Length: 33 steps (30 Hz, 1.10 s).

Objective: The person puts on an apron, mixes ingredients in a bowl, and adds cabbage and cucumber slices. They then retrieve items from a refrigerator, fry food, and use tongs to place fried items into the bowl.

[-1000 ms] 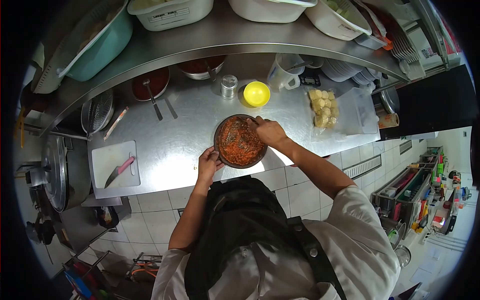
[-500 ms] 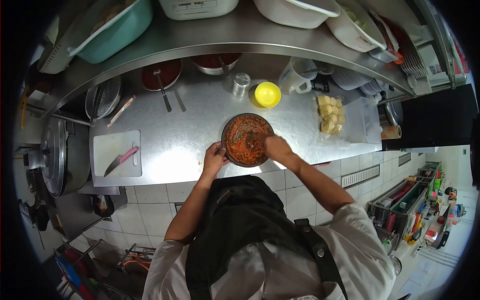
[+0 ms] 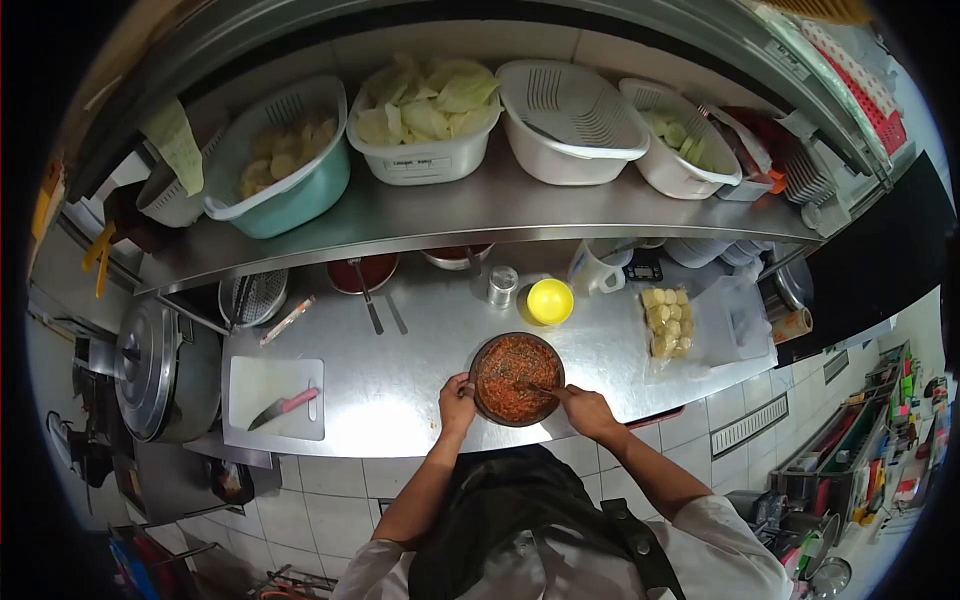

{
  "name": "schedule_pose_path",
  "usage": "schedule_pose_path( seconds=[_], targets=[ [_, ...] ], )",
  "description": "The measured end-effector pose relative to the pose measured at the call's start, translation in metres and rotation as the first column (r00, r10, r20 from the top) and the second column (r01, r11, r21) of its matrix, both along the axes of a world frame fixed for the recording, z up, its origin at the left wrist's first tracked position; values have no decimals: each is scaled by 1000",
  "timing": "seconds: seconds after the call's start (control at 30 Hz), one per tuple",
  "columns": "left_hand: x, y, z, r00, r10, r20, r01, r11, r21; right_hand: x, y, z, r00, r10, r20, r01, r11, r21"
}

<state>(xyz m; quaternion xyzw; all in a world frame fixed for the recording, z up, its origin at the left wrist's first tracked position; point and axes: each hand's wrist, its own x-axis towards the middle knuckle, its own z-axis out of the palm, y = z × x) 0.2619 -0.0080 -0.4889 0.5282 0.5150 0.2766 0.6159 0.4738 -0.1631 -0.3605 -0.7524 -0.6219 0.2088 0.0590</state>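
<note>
A dark round bowl (image 3: 480,408) of chunky red sauce (image 3: 510,372) stands near the front edge of the steel counter. My left hand (image 3: 457,404) is closed on the bowl's left rim, thumb on top. At the right rim, my right hand (image 3: 588,411) is wrapped round the handle of a spoon-like utensil (image 3: 538,387). Its far end is sunk in the sauce, so its shape is hidden. Just behind the bowl are a yellow bowl (image 3: 550,301) and a metal shaker (image 3: 503,287).
On the left lies a white cutting board (image 3: 245,385) with a pink-handled knife (image 3: 285,408). Pans of red sauce (image 3: 375,272) sit under the shelf (image 3: 450,215), which bears several tubs. To the right are a bag of pale round pieces (image 3: 668,322) and a clear container (image 3: 725,320).
The view has tilted up, bringing the shelf's tubs of vegetables into sight. My right hand has come back from over the sauce to the bowl's right rim, showing the utensil.
</note>
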Motion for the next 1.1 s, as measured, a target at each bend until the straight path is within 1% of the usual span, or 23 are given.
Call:
schedule_pose_path(
  seconds=[0.03,0.1,0.13,0.2,0.23,0.27,0.33,0.4,0.43,0.5,0.53,0.6,0.63,0.67,0.73,0.8,0.83,0.87,0.93,1.0,1.03,1.07,1.1],
  targets=[
    [1,7,2,1000,-1,0,1,1000,2,3,-3,-6,1000,-1,0,1,1000,2],
    [5,23,10,999,-8,-31,11,995,97,5,-6,-19,955,-85,-283,152,963,222],
    [6,29,17,1000,3,-30,0,995,100,2,2,-18,956,-73,-283,140,964,225],
    [4,35,35,995,71,72,-60,988,-141,-18,39,-8,852,-115,-511,352,849,395],
    [2,34,31,988,107,111,-90,985,-151,-26,66,3,843,-84,-531,369,809,457],
    [-2,30,29,987,114,115,-97,985,-142,-31,96,16,835,-51,-547,386,764,518],
    [-13,18,22,964,174,199,-133,970,-203,-27,152,24,852,-130,-507,397,791,465],
    [-30,1,20,945,172,279,-116,972,-203,-15,211,24,946,-74,-314,270,717,642],
    [-40,-7,29,946,177,271,-122,971,-208,-12,232,36,947,-61,-314,262,712,652],
    [-64,-22,33,944,203,260,-144,963,-227,-17,262,53,925,-233,-299,340,860,380],
    [-77,-27,31,941,222,257,-163,959,-230,-21,271,52,929,-217,-300,324,867,377],
    [-105,-36,23,912,312,265,-237,931,-278,-23,287,36,975,-166,-145,219,810,544],
    [-119,-42,27,889,321,327,-241,935,-261,-22,298,19,978,-189,-85,207,877,434],
    [-131,-47,31,884,356,303,-281,922,-265,-33,299,27,981,-177,-76,192,878,438],
    [-148,-49,32,859,421,292,-332,892,-308,-53,298,51,995,-90,47,83,989,122],
    [-160,-46,31,837,438,327,-349,889,-297,-89,280,64,970,90,226,-154,946,284],
    [-164,-42,32,839,439,321,-352,888,-295,-100,267,77,940,325,103,-340,877,339],
    [-167,-39,36,842,440,312,-355,887,-295,-111,256,99,836,548,-4,-499,764,410],
    [-166,-26,37,845,431,317,-350,894,-280,-135,230,213,628,696,-348,-681,708,186],
    [-166,-14,27,863,380,333,-324,922,-212,-128,228,287,611,625,-486,-573,773,273],
    [-164,-7,25,899,337,280,-299,939,-171,-113,238,302,748,615,-249,-459,751,476],
    [-162,-1,21,902,325,284,-288,943,-165,-98,249,317,861,509,-22,-368,650,665],
    [-160,2,17,930,280,238,-254,958,-132,-83,267,331,990,130,57,-135,742,657]
  ],
)
